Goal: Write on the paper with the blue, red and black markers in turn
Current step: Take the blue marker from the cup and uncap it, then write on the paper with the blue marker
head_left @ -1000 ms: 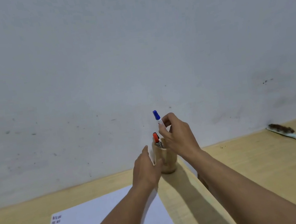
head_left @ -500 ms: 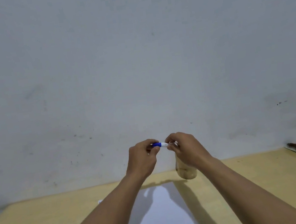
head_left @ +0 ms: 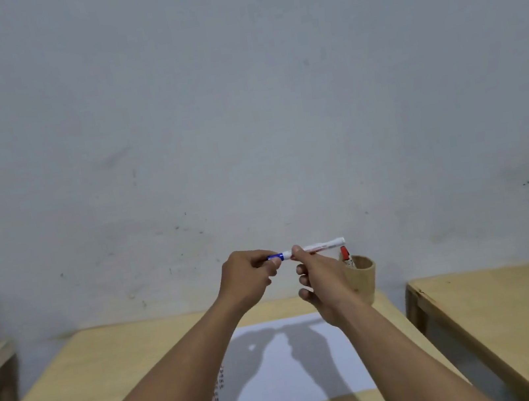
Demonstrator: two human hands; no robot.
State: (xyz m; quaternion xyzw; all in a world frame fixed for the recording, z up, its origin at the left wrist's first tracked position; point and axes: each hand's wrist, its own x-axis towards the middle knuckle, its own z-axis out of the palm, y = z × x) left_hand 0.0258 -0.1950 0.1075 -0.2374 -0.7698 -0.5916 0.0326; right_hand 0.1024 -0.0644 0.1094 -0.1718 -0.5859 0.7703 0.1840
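Stretching level above the white sheet of paper (head_left: 292,365), the slim white blue-capped marker (head_left: 319,246) is held at both ends. Its blue cap is pinched by the left hand (head_left: 247,277), its printed barrel, unreadable, by the right hand (head_left: 321,281). A red-capped marker (head_left: 345,253) is kept in the cardboard tube cup (head_left: 364,280) on the pale wooden counter (head_left: 110,370).

I can read nothing here: the red print on the blue marker (head_left: 315,247) I hold is blurred, and the red marks down the paper's (head_left: 293,369) left edge are too small.

hands (head_left: 251,277): bare, no rings | forearms: bare, no sleeves | wrists: unadorned
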